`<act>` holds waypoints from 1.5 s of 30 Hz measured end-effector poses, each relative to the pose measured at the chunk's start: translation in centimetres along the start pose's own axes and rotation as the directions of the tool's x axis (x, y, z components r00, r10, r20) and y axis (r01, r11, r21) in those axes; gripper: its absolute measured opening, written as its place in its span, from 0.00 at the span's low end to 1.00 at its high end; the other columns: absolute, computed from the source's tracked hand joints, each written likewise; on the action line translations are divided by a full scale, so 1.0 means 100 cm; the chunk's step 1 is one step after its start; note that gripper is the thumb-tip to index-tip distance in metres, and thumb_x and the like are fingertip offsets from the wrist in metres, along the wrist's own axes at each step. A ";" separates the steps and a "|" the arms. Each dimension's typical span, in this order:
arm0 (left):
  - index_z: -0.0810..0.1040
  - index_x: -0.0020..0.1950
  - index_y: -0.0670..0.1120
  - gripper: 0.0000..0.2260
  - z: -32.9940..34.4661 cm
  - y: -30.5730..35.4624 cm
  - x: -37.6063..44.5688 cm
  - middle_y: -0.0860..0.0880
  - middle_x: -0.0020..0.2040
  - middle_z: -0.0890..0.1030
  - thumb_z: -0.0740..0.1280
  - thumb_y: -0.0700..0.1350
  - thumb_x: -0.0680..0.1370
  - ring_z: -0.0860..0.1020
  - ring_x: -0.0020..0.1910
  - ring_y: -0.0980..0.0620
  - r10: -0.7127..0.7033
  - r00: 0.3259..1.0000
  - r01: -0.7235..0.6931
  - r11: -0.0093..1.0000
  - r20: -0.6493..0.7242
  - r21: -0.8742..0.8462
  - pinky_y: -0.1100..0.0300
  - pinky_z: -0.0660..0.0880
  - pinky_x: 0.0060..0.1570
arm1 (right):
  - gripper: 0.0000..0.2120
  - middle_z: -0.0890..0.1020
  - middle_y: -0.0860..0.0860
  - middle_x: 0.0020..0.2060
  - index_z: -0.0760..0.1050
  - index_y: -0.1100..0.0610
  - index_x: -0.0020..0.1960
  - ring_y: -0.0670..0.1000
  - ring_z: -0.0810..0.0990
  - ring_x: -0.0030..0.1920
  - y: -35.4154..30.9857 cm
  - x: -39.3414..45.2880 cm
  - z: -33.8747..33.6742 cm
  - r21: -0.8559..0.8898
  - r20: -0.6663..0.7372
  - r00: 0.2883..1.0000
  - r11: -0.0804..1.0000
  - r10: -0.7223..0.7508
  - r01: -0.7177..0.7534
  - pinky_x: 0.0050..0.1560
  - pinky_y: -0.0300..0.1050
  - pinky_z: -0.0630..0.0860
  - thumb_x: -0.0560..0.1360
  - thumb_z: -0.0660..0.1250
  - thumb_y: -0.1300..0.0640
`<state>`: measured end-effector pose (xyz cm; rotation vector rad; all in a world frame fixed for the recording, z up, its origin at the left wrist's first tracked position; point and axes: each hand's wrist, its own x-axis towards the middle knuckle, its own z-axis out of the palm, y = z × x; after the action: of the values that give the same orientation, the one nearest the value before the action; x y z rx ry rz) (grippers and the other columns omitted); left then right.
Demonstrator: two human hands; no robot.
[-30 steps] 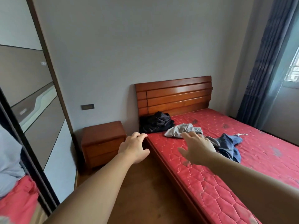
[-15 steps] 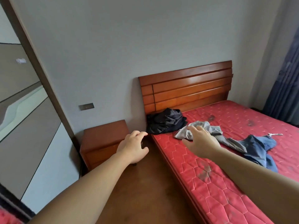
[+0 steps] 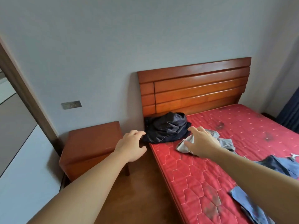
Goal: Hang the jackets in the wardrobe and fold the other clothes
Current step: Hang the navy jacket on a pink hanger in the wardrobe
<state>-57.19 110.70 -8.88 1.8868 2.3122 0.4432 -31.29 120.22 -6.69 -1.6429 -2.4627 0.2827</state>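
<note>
Both arms reach toward the crumpled dark jacket (image 3: 166, 127) at the bed's (image 3: 202, 180) twelve o'clock corner; the left hand (image 3: 131, 145) and right hand (image 3: 201, 142) spread empty. Gathering the collar rather than loose folds should ease hanging it.

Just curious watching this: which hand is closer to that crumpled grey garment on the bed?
The right hand. It is spread open directly over the grey garment, covering part of it. The left hand is off to the side, over the floor by the bed's edge.
</note>
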 end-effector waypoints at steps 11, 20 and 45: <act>0.64 0.73 0.57 0.25 0.018 -0.058 0.245 0.53 0.73 0.65 0.64 0.53 0.76 0.68 0.67 0.48 0.076 0.990 -0.060 0.989 0.120 -0.133 0.47 0.73 0.61 | 0.26 0.70 0.52 0.63 0.62 0.47 0.69 0.58 0.71 0.62 0.006 0.215 0.013 -0.092 0.009 0.991 0.987 0.132 -0.130 0.57 0.56 0.71 0.74 0.61 0.40; 0.64 0.73 0.57 0.25 0.054 -0.061 0.443 0.55 0.72 0.65 0.64 0.52 0.76 0.68 0.67 0.49 0.100 0.977 -0.088 0.994 0.187 -0.069 0.48 0.73 0.62 | 0.27 0.69 0.53 0.64 0.62 0.47 0.70 0.59 0.72 0.62 0.065 0.406 0.054 0.078 0.055 0.968 0.966 0.244 -0.247 0.57 0.56 0.74 0.75 0.61 0.40; 0.32 0.75 0.62 0.51 0.489 -0.047 0.791 0.51 0.79 0.34 0.61 0.77 0.65 0.39 0.77 0.36 0.111 0.458 -0.523 0.836 0.882 0.166 0.26 0.45 0.67 | 0.22 0.81 0.56 0.54 0.72 0.59 0.61 0.57 0.78 0.50 0.248 0.687 0.421 0.274 0.526 0.435 0.339 0.731 -0.900 0.45 0.42 0.66 0.73 0.62 0.45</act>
<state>-64.86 194.03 -49.73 2.0223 1.3910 -0.8981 -45.46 190.35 -51.27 -2.5263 -1.1365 1.3109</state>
